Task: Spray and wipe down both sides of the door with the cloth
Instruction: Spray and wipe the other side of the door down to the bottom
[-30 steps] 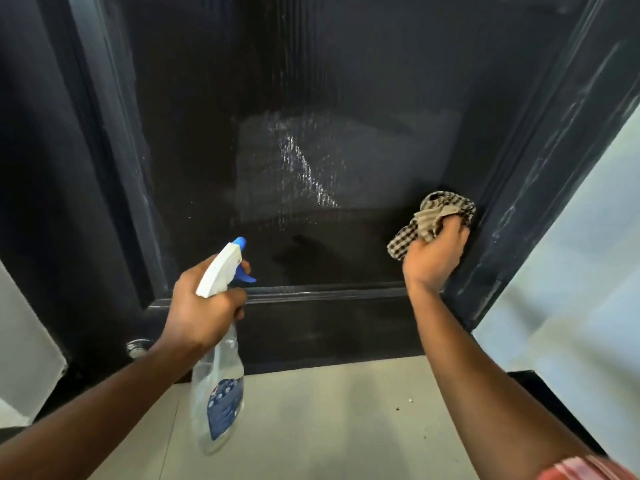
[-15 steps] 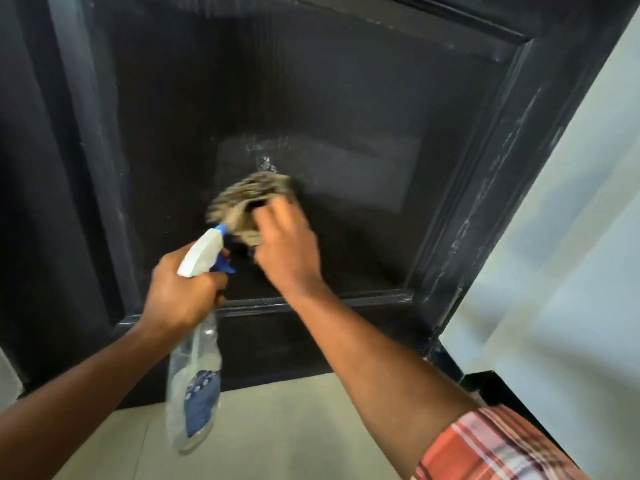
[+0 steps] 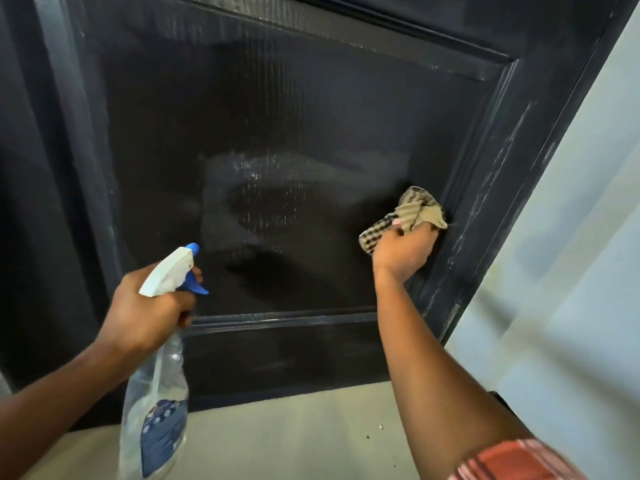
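Note:
A black panelled door fills most of the view, with a wet sheen in the middle of its lower panel. My right hand presses a crumpled checked cloth against the panel's right edge, beside the raised moulding. My left hand holds a clear spray bottle by its neck, lower left. The bottle's white head and blue nozzle point at the door, and its blue label faces me.
Pale floor tiles run along the door's bottom edge. A light wall stands to the right of the door's dusty right stile. A dark frame edge lies at the far left.
My right hand swept the cloth from the panel's right edge to its centre and back to the right edge. The view tilted upward. The left hand and bottle stayed in place.

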Available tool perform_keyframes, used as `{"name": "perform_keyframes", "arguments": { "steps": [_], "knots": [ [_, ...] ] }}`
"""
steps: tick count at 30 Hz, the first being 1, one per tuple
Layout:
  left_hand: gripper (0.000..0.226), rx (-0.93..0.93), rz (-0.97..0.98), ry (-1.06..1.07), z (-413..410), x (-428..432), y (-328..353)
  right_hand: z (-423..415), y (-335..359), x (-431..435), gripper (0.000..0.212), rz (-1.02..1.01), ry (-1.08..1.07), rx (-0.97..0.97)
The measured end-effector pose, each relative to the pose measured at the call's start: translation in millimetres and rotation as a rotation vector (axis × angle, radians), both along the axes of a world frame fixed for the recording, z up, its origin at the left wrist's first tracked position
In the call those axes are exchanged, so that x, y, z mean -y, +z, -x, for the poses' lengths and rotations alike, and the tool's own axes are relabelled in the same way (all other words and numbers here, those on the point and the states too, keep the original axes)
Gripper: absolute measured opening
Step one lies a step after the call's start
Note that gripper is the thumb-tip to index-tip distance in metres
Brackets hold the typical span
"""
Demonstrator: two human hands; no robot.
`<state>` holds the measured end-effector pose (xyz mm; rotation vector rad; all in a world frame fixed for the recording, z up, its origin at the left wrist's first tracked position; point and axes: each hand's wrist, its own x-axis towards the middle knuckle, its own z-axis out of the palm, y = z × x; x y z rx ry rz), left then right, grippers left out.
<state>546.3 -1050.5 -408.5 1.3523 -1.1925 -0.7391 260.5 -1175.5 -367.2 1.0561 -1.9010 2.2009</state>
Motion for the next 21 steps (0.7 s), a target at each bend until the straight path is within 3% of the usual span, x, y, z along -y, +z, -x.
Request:
{"name": "perform_keyframes", "arguments": {
  "steps": [5,7,10,13,15,18,21],
  "knots": [
    [0.035,0.010,-0.001,-0.048,23,9,5,-59,4,-12,0.043,0.123,0.257,-0.607],
    [0.035,-0.004,0.007,-0.068,34,14,8,-85,3,-21,0.034,0.164,0.350,-0.858],
    [0.033,-0.013,0.017,-0.081,47,17,12,-94,-8,-25,0.030,0.183,0.314,-1.066],
    [0.035,-0.071,0.029,-0.075,49,19,13,-55,7,-11,0.042,0.178,0.105,-0.895],
    [0.036,-0.073,0.019,-0.085,46,16,10,-18,26,1,0.040,0.140,-0.037,-0.569],
    [0.035,-0.041,-0.017,-0.088,39,11,5,26,51,12,0.031,0.116,-0.039,-0.128],
    [0.036,-0.011,-0.035,-0.082,30,11,5,21,55,16,0.034,0.116,-0.062,-0.012]
  ]
}}
